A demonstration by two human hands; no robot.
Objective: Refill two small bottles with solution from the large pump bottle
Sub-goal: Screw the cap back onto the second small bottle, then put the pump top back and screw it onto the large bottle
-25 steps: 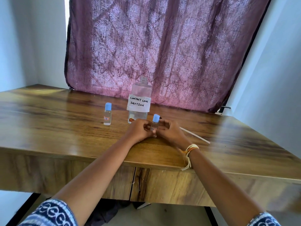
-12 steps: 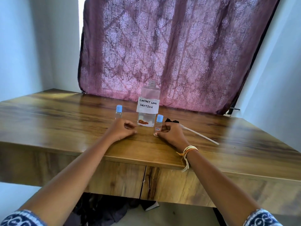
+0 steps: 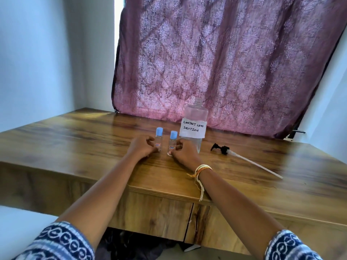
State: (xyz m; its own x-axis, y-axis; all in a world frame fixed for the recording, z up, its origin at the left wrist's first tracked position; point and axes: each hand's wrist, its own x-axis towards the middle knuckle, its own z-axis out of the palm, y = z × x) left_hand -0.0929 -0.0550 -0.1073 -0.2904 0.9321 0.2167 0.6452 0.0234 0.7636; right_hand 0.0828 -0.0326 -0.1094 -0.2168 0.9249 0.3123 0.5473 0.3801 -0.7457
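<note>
While two small clear bottles with blue caps are standing upright side by side on the wooden surface [image 3: 75,139], your left hand [image 3: 141,147] is curling its fingers against the left small bottle [image 3: 158,139], and your right hand [image 3: 183,151] is curling around the right small bottle [image 3: 172,142]. Just beside it, the large bottle [image 3: 194,124] is standing uncapped, its label reading "CONTACT LENS SOLUTION". Its black pump [image 3: 223,149] is lying nearby.
</note>
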